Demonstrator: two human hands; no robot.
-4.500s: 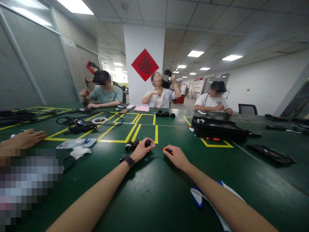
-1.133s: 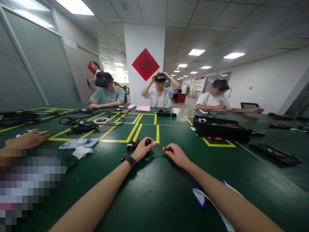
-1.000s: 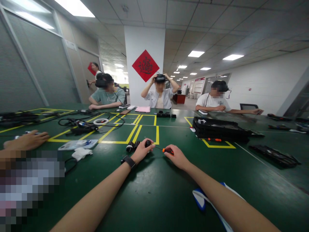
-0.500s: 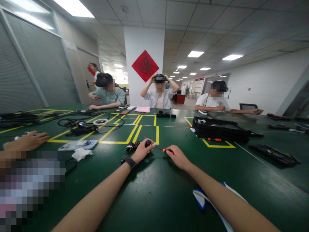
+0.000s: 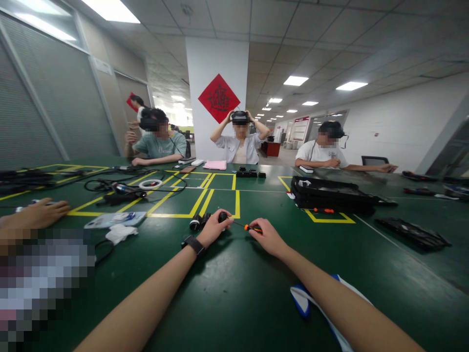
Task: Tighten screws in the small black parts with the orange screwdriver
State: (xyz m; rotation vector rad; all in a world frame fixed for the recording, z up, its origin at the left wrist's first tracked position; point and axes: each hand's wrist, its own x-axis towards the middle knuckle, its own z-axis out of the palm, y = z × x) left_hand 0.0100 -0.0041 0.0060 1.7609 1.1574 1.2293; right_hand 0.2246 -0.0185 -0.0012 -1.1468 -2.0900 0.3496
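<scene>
My left hand [image 5: 213, 229], with a dark watch on its wrist, has its fingers closed around a small black round part [image 5: 223, 216]. An orange and black screwdriver [image 5: 252, 229] is gripped in my right hand [image 5: 268, 238]. Its thin shaft points left toward the black part; whether the tip touches it is too small to tell. Right beside my left hand, on its left, stand black cylindrical parts [image 5: 195, 223] with a light band on one.
Black trays [image 5: 330, 194] are stacked to the right, with orange pieces [image 5: 324, 210] before them. A blue-white cloth-like item [image 5: 301, 300] lies by my right forearm. Cables [image 5: 106, 185], a phone-like slab [image 5: 114, 220] and tissue [image 5: 120, 233] lie left, near another person's hand [image 5: 44, 212].
My hands keep nearly the same pose around the black part and screwdriver. Across the table, the person at left has raised a hand. The whole view has shifted slightly.
</scene>
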